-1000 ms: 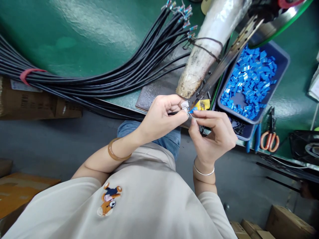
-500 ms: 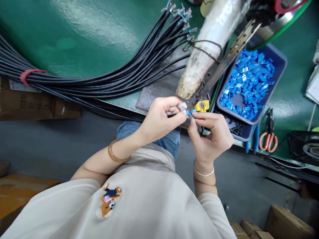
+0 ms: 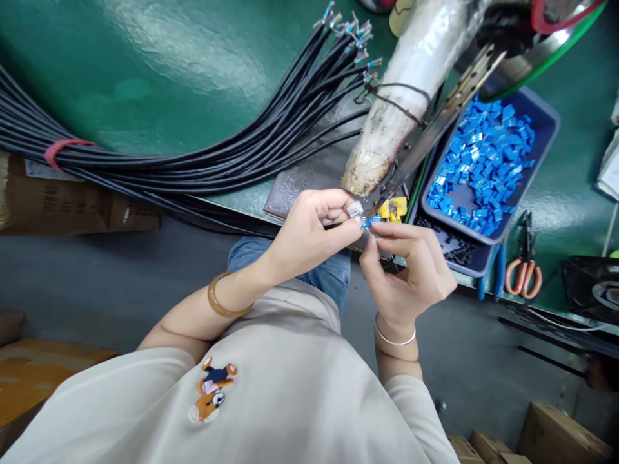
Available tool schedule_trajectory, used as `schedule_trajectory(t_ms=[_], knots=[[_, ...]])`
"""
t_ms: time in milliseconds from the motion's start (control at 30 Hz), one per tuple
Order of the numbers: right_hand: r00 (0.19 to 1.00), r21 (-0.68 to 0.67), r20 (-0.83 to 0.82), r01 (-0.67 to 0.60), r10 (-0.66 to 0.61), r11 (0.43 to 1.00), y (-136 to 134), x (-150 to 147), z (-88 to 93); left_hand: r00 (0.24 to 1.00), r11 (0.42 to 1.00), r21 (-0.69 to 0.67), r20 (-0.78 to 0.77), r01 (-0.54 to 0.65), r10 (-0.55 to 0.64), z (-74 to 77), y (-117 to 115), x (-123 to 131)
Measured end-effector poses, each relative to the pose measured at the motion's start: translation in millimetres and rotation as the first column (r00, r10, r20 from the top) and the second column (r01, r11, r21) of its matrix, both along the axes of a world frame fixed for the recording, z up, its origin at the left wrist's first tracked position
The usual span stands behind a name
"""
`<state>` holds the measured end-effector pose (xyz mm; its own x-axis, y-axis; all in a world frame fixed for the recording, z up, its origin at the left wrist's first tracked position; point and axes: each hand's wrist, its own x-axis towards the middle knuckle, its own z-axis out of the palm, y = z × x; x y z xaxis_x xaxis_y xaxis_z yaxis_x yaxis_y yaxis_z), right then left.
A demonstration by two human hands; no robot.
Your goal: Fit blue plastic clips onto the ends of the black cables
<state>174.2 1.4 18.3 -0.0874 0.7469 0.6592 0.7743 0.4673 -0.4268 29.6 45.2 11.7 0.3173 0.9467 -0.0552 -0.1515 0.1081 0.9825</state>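
My left hand [image 3: 322, 225] is closed around a black cable end, with a piece of white material [image 3: 354, 209] between its fingers. A small blue connector [image 3: 371, 221] sits at the cable's end, just right of my left thumb. My right hand [image 3: 409, 267] is pinched beside the connector, its thumb and index fingertip close to a thin wire too small to make out well. The metal tip of a soldering iron [image 3: 380, 203] reaches down to the connector from the upper right. A yellow piece [image 3: 394, 209] lies just behind.
Black cables [image 3: 193, 169] with stripped ends cross the green table [image 3: 169, 77]. A wrapped white tube [image 3: 387, 122] hangs above my hands. At the right are a bin of blue connectors [image 3: 483, 161], a lower tray of black parts [image 3: 454, 251] and orange-handled pliers [image 3: 523, 274].
My right thumb has shifted slightly left and down, and the right fingers have opened a little from the blue connector. My left hand has hardly moved.
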Motion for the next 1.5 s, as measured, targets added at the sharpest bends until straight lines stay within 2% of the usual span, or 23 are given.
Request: schedule_trajectory(t_ms=[200,300,433,567,667,867,1100,1267,1500], knots=[[0.999,0.003,0.020,0.042,-0.042,0.999,-0.4,2.2,-4.7,0.996,0.999,0.029,-0.083,0.045,-0.042,-0.7,-2.0,-2.5],[0.999,-0.081,-0.041,0.027,-0.030,0.996,-1.2,3.1,-3.8,0.996,0.997,0.071,-0.092,0.019,-0.012,-0.7,-4.7,-0.8],[0.987,-0.164,-0.157,-0.005,-0.021,0.986,-3.3,2.0,-0.8,0.998,0.995,0.074,-0.025,-0.062,0.064,-2.3,-7.9,1.3],[0.975,-0.241,-0.220,-0.039,-0.015,0.970,-5.7,0.8,1.6,0.999,0.997,0.055,0.002,-0.053,0.053,-4.2,-9.5,-0.2],[0.979,-0.226,-0.202,-0.038,-0.008,0.973,-6.8,0.3,1.8,0.999,0.998,0.050,-0.009,-0.034,0.034,-4.8,-9.1,-2.0],[0.982,-0.177,-0.189,-0.058,0.024,0.982,-5.4,-0.2,1.9,0.995,0.991,0.120,-0.067,-0.067,0.075,-6.4,-6.7,-2.3],[0.979,-0.194,-0.195,-0.095,0.056,0.976,-3.0,1.2,4.3,0.994,0.991,0.117,-0.090,-0.057,0.068,-5.1,-6.8,-2.8],[0.986,-0.197,-0.159,-0.084,0.053,0.977,-2.4,2.6,3.5,0.987,0.990,0.125,-0.140,-0.066,0.083,-4.8,-7.3,-1.5],[0.991,-0.203,-0.124,-0.074,0.049,0.976,-2.4,3.7,4.2,0.988,0.990,0.119,-0.131,-0.070,0.085,-5.4,-7.2,-0.1]])
